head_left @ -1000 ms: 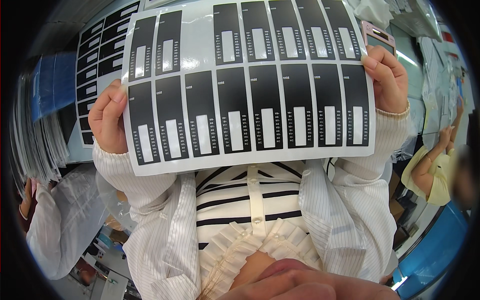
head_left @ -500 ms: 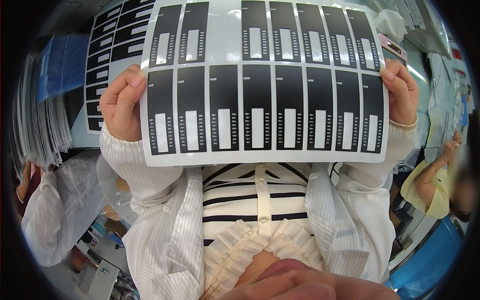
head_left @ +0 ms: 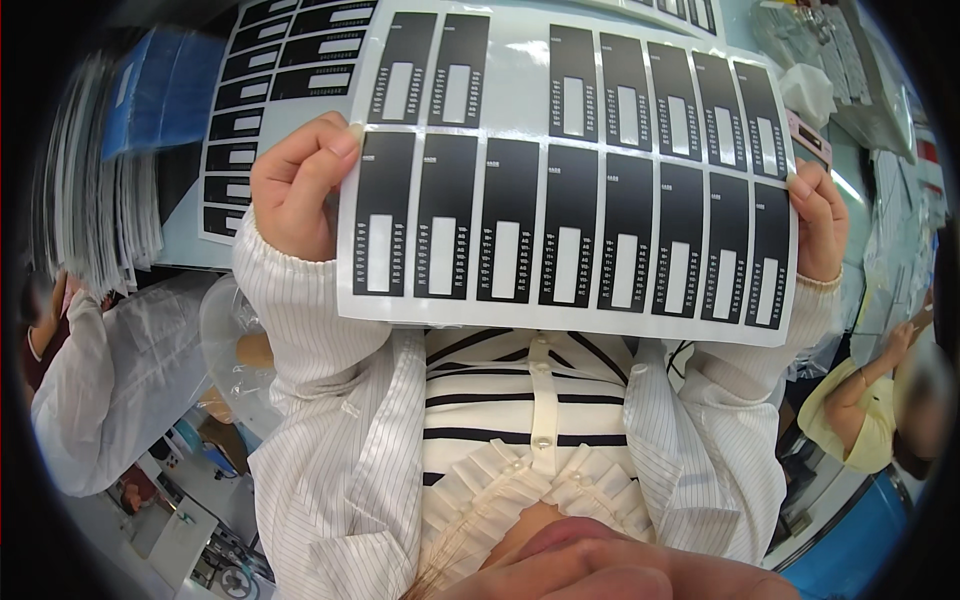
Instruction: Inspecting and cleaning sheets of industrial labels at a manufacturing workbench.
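Note:
Between my two hands a white label sheet (head_left: 520, 140) is held up in front of my chest, its right side tilted lower. Two rows of black labels with pale rectangular windows cover it, and the upper row has one bare gap. My left hand (head_left: 305, 185) is closed on the sheet's left edge, thumb on the front face. On the right edge my right hand (head_left: 822, 215) pinches the same sheet, thumb in front. The fingers behind the sheet are hidden.
Another sheet of black labels (head_left: 240, 122) lies on the table at the left, near a blue box (head_left: 165, 90) and a thick stack of sheets (head_left: 95, 180). A crumpled white wad (head_left: 805, 92) lies at the right. Co-workers sit on both sides, one in yellow (head_left: 850, 415).
The label sheet has shifted right and tilted, its right side lower now. My left hand moved right with it; my right hand moved slightly right and down. Both kept their grip.

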The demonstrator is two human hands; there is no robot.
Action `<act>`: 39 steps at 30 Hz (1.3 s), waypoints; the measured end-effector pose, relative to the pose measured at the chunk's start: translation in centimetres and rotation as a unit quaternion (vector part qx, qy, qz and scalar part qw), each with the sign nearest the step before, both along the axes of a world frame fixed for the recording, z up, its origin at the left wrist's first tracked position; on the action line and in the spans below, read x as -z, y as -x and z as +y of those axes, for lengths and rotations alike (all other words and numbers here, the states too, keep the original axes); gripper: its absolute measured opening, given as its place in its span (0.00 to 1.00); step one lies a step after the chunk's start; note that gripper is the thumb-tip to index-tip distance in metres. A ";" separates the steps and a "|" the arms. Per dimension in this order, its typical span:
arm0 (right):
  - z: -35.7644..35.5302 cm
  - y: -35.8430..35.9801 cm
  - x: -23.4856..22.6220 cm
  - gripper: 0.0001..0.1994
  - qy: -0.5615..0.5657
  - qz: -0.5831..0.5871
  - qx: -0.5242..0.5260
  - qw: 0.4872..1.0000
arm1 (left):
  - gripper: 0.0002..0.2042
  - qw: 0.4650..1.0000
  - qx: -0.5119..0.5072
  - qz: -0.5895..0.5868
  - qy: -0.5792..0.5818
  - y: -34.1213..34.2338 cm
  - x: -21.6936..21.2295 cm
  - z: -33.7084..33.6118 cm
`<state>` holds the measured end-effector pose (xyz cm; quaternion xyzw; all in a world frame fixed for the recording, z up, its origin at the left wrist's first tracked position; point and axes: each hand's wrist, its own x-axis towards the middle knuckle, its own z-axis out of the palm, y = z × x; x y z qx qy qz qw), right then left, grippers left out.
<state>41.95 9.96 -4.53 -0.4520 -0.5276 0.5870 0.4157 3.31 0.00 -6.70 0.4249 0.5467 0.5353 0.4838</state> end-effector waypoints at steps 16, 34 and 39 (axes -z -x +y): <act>-0.9 0.4 -0.8 0.11 -0.057 -0.136 -0.094 0.985 | 0.12 0.956 0.030 0.289 -0.043 -0.8 -1.4 -1.4; -0.2 15.8 -10.9 0.16 -0.503 -0.290 -0.311 0.753 | 0.15 0.839 -0.121 0.516 -0.120 1.7 2.3 -2.5; 2.8 25.5 -3.3 0.20 -0.529 -0.334 -0.360 0.693 | 0.16 0.839 -0.126 0.508 -0.148 1.8 2.6 -2.6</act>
